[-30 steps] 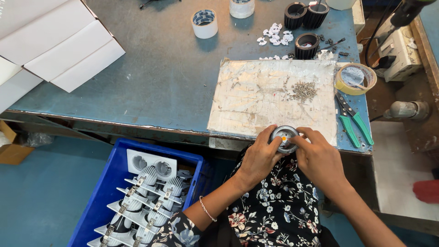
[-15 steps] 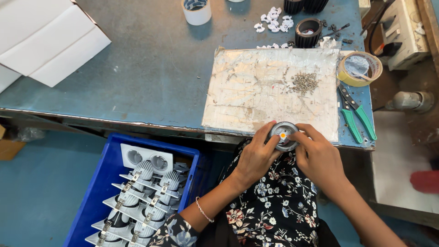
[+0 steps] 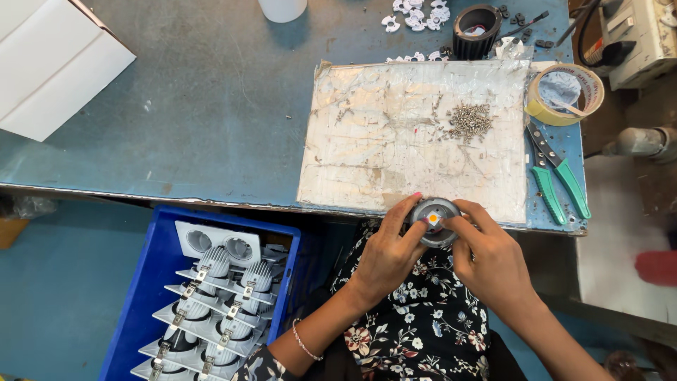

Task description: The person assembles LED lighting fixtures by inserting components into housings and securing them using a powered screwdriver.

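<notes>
A small round grey lamp housing (image 3: pixel 434 220) with a yellow square chip at its centre is held at the near edge of the table. My left hand (image 3: pixel 390 252) grips its left side with the fingers curled over the rim. My right hand (image 3: pixel 492 255) holds its right side, fingertips touching the chip area. Both hands sit just below a worn pale work board (image 3: pixel 395 134). A small heap of screws (image 3: pixel 470 121) lies on that board, above and to the right of the hands.
A blue crate (image 3: pixel 141 296) of several finned white lamp fittings stands at the lower left. Green-handled pliers (image 3: pixel 557 173) and a tape roll (image 3: pixel 564 95) lie at the right of the blue table (image 3: pixel 211 106). A black finned housing (image 3: pixel 477 29), white plastic pieces (image 3: pixel 416 14) and white boxes (image 3: pixel 56 63) sit further back.
The view has shifted closer and down over the table. Both hands stay on the round housing at the table edge, with the fingers shifting slightly around it.
</notes>
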